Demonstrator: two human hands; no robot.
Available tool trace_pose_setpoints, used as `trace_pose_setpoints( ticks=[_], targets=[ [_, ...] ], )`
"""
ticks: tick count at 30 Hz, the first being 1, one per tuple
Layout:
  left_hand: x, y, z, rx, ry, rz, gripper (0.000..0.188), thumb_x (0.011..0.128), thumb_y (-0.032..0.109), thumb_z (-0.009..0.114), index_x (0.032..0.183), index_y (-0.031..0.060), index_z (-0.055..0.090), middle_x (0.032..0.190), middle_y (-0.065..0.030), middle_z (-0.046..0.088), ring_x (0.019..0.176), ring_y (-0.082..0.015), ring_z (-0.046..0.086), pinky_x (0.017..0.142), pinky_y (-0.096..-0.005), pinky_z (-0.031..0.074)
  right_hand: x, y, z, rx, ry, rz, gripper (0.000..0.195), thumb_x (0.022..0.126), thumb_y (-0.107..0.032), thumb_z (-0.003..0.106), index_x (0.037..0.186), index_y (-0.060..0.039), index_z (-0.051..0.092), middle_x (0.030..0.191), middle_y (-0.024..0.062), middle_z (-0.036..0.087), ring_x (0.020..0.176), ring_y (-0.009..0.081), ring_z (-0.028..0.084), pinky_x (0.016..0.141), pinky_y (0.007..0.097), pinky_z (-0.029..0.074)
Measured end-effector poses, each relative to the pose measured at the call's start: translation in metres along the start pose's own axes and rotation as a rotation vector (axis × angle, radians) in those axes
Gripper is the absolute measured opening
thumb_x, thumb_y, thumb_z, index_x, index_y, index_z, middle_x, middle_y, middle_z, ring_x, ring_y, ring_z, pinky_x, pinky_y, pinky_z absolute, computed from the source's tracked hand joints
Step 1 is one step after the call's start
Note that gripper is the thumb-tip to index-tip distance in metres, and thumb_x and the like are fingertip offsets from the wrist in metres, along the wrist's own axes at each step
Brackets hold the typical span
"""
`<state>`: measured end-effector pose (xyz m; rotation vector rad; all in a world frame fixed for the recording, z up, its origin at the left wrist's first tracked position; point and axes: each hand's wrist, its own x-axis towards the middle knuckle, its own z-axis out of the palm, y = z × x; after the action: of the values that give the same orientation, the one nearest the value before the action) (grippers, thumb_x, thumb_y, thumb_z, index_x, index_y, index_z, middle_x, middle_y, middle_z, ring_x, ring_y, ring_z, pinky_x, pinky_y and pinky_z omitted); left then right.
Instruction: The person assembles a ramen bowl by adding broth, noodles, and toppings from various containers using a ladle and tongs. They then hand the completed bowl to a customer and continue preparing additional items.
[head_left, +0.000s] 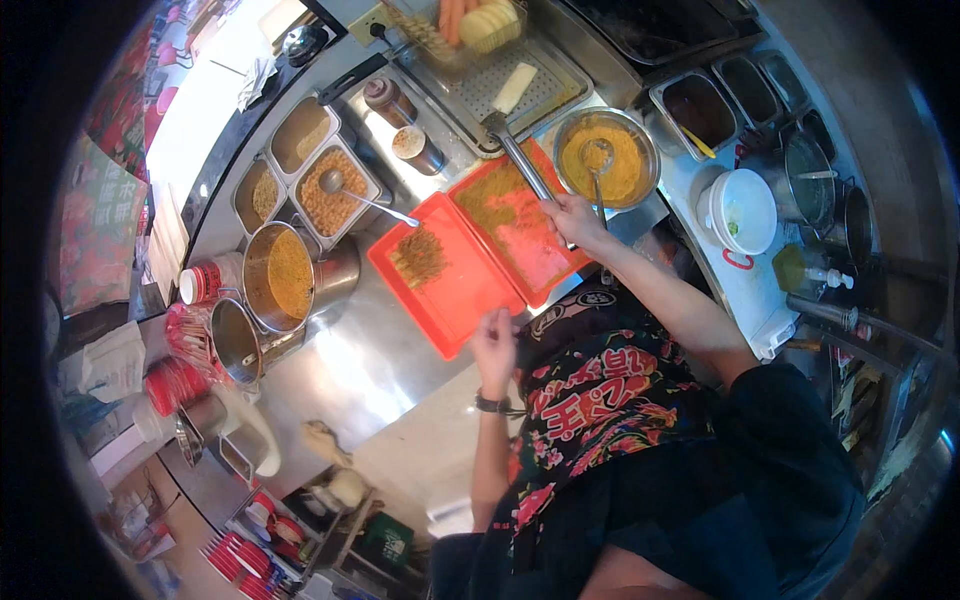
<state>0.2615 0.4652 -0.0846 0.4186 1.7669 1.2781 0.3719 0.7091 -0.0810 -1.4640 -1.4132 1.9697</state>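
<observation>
My right hand (581, 223) grips the long handle of steel tongs (529, 165). Their far end meets the near end of a pale food strip (517, 85) on a perforated metal tray (555, 71); whether they pinch it I cannot tell. Under the handle lies a red-orange tray (525, 244) spread with brown-yellow powder. A second red-orange tray (457, 300) overlaps beside it, with a heap of brown powder (418, 256) in its far part. My left hand (495, 349), slightly blurred with fingers curled, is at this tray's near corner; its hold is unclear.
A steel bowl of yellow powder (626, 184) holds a ladle. To the left stand a steel pan of peanut-like pieces (330, 196) with a spoon, a tall steel pot (279, 277), and two shakers (418, 150). A white bucket (742, 211) stands at right.
</observation>
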Motion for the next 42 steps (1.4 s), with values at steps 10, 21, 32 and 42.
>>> trace_pose_setpoints(
  ticks=[10,21,32,42],
  targets=[
    [0.014,-0.010,-0.015,-0.002,-0.131,-0.149,0.026,0.096,0.025,0.059,0.104,0.0001,0.063,0.070,-0.0016,0.061,0.058,-0.0066,0.053,0.052,-0.0207,0.043,-0.090,0.074,0.021,0.162,0.118,0.057,0.030,0.099,-0.028,0.050,0.080,-0.0052,0.049,0.061,0.0005,0.051,0.039,0.0075,0.045,0.037,0.0224,0.032],
    [0.107,0.014,0.064,-0.108,-0.402,-0.139,0.031,0.096,0.029,0.057,0.104,-0.0004,0.061,0.081,-0.0014,0.060,0.069,-0.0073,0.054,0.059,-0.0227,0.045,-0.090,0.075,0.058,0.359,0.190,-0.026,0.031,0.100,-0.028,0.049,0.079,-0.0055,0.049,0.060,-0.0008,0.050,0.039,0.0065,0.045,0.037,0.0212,0.033],
    [0.112,0.026,0.111,0.012,-0.416,0.082,0.020,0.093,0.018,0.062,0.095,-0.0018,0.060,0.080,-0.0023,0.063,0.070,-0.0079,0.058,0.061,-0.0223,0.046,-0.109,0.057,0.036,-0.744,0.585,-0.231,0.019,0.089,-0.021,0.058,0.100,-0.0053,0.057,0.077,0.0178,0.064,0.067,0.0403,0.062,0.059,0.0494,0.049],
    [0.104,0.021,0.126,-0.295,-0.429,-0.141,0.018,0.096,0.017,0.056,0.093,0.0002,0.060,0.082,-0.0050,0.063,0.073,-0.0104,0.061,0.063,-0.0244,0.050,-0.103,0.070,0.012,-0.798,0.480,-0.259,0.023,0.088,-0.023,0.060,0.102,-0.0044,0.060,0.074,0.0163,0.064,0.066,0.0385,0.063,0.058,0.0458,0.050]
  ],
)
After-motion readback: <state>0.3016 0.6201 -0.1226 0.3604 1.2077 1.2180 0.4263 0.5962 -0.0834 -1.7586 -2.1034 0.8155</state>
